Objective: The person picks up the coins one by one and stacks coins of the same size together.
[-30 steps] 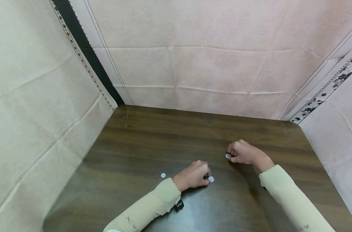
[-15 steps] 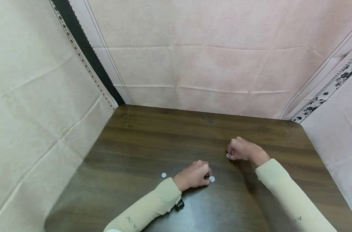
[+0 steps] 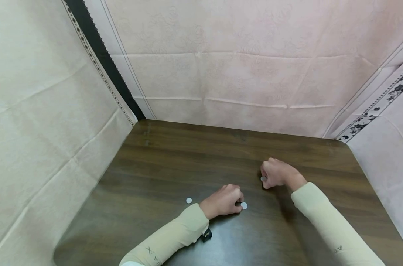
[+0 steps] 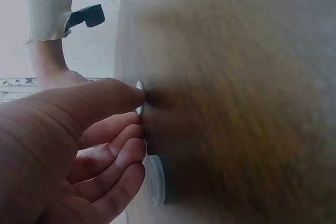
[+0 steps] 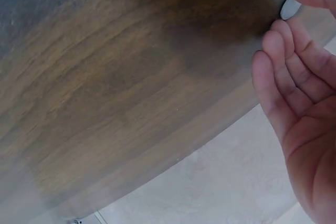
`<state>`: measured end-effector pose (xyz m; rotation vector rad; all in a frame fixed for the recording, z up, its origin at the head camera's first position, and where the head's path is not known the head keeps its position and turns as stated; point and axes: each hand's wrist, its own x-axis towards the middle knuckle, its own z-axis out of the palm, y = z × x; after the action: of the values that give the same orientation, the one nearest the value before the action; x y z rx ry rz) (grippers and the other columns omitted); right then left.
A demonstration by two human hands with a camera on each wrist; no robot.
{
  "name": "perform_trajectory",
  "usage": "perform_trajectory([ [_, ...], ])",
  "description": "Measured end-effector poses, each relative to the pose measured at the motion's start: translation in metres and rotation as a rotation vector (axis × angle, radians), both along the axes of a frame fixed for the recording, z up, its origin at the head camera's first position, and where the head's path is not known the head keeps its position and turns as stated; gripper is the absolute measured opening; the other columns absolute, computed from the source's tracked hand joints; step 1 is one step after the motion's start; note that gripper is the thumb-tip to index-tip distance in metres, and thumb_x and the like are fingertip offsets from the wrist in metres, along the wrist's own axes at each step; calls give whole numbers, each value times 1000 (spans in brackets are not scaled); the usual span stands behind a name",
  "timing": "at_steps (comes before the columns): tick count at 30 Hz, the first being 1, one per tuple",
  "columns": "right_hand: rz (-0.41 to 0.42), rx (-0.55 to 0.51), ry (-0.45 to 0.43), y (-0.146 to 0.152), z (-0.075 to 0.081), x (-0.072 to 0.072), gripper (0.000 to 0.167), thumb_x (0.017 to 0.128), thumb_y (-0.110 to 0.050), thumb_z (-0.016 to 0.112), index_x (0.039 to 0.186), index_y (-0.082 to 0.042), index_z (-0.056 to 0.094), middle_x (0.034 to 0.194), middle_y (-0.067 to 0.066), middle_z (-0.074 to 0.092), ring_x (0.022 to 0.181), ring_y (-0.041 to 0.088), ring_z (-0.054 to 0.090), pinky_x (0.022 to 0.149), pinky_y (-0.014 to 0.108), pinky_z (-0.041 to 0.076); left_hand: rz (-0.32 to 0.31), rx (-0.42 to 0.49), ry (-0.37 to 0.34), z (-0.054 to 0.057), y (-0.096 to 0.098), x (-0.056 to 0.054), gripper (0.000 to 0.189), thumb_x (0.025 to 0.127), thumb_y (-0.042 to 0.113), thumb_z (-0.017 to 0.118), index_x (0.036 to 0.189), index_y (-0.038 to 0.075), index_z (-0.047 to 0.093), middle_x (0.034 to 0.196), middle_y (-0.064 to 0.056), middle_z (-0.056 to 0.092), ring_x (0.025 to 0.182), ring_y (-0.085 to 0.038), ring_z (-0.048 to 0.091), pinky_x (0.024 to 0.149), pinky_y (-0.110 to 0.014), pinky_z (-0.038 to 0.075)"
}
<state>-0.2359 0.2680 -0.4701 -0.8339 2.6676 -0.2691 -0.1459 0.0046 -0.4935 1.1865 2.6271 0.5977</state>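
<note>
Three small round white discs are in the head view. My left hand, low over the table's middle, pinches one white disc at its edge between thumb and index finger. In the left wrist view this disc shows edge-on at the thumb tip. A second disc with a raised rim lies flat on the wood, behind the left hand's curled fingers. Farther back on the right, my right hand pinches the third disc. The right wrist view shows that disc tilted between thumb and index finger.
The dark brown wooden table has rounded corners. Pale patterned cloth hangs behind its far edge, with more cloth along the left and right sides. A small black device sits under the left wrist.
The right hand has shifted slightly, and its disc now looks narrower and more tucked between the fingers. The left hand keeps its pinch. The whole head view has drifted a little.
</note>
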Motion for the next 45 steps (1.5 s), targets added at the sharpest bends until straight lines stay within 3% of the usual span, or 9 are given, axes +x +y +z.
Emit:
perform_trajectory([
  [7, 34, 15, 34, 0, -2, 0, 33, 78, -12, 77, 59, -20, 51, 55, -12, 34, 51, 6, 29, 50, 28, 26, -6, 15, -16, -3, 0, -1, 16, 96, 16, 80, 82, 14, 74, 79, 8, 52, 68, -6, 45, 60, -16, 39],
  [15, 44, 22, 49, 1, -1, 0, 25, 79, -14, 79, 65, -20, 59, 58, -8, 50, 51, 7, 40, 51, 28, 36, -3, 24, -10, -3, 0, -1, 15, 96, 15, 81, 83, 14, 74, 79, 7, 52, 68, -6, 45, 61, -16, 40],
  [32, 24, -20, 24, -4, 4, 15, 38, 79, -12, 78, 59, -21, 47, 55, -13, 29, 49, 5, 25, 49, 28, 23, -4, 16, -10, -4, 0, -2, 13, 96, 17, 81, 85, 14, 75, 79, 7, 52, 68, -6, 45, 60, -16, 39],
  [45, 97, -78, 31, -16, 5, 37, 46, 74, -6, 72, 56, -24, 34, 55, -17, 14, 50, 2, 11, 49, 26, 15, 12, -14, -10, -1, 2, 0, 12, 95, 17, 82, 86, 15, 75, 81, 8, 53, 70, -6, 49, 62, -16, 41],
])
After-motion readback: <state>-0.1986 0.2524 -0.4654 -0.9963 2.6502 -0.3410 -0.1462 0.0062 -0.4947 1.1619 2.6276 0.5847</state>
